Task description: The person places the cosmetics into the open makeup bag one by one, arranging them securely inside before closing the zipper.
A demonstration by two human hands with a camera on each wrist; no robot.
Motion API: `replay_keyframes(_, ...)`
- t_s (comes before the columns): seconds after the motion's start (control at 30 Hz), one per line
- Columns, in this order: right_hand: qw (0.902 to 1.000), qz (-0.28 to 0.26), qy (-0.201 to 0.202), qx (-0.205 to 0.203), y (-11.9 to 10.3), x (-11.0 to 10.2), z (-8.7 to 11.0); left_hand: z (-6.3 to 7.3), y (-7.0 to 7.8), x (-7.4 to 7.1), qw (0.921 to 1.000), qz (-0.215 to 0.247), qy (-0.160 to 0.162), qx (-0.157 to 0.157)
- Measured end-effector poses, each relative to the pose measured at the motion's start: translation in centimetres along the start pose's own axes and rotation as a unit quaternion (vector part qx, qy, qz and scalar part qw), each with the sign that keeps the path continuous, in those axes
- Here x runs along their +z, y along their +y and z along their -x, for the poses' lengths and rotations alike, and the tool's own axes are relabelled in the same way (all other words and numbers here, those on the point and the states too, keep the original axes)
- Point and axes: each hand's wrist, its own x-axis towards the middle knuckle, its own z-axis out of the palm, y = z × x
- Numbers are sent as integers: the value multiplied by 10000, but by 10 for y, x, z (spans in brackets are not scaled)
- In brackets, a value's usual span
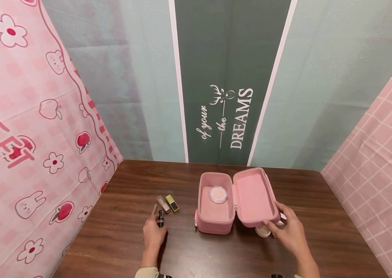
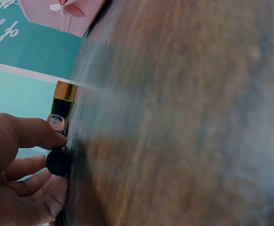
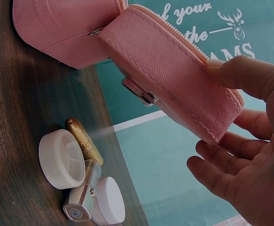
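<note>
My left hand [image 1: 155,233] is low at the table's left side, its fingers and thumb around a black cosmetic tube [image 1: 161,219]. In the left wrist view the tube's round black end [image 2: 58,163] shows between them. Just beyond lie a clear-capped lipstick [image 1: 163,204] and a gold-and-black lipstick [image 1: 172,203]. A pink makeup case [image 1: 215,227] stands unzipped, with a round powder compact [image 1: 218,194] inside. At the lid's near right corner, my right hand [image 1: 291,227] grips the lid [image 3: 174,75], thumb on the zip edge and fingers beneath; the lid slants out over the table.
Under the lid, a white round container [image 3: 61,159], a gold tube [image 3: 84,141], a silver-edged lipstick [image 3: 82,195] and a white round piece [image 3: 111,201] are clustered on the wooden table [image 1: 112,239]. Printed cloths [image 1: 140,77] hang behind and at both sides.
</note>
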Motion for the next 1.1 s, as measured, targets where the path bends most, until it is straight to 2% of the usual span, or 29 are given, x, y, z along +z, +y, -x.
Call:
replay_keyframes(0.17, 10000, 19, 34, -58, 0, 0, 0, -1, 1, -1, 9994, -336, 26, -67)
replay_keyframes(0.37, 10000, 19, 63, -40, -1, 0, 0, 0, -2, -2, 9989, -458, 80, 88)
replay_keyframes(0.6, 9999, 81, 71, -71, -1, 0, 1, 1, -2, -5, 9963, -792, -149, -313)
replay_keyframes(0.73, 9998, 128, 110, -89, -1, 1, 1, 2, -2, -5, 9954, -875, -140, -372)
replay_keyframes(0.87, 9997, 155, 142, -91, -1, 1, 1, 3, 0, -6, 9967, -754, 186, -239)
replay_keyframes(0.97, 9997, 162, 152, -80, -1, 0, 1, 5, 3, -7, 9961, -594, 651, 27)
replay_keyframes(1.1, 9997, 170, 151, -85, -2, 0, 2, 6, 8, -8, 9896, -339, 1317, 466)
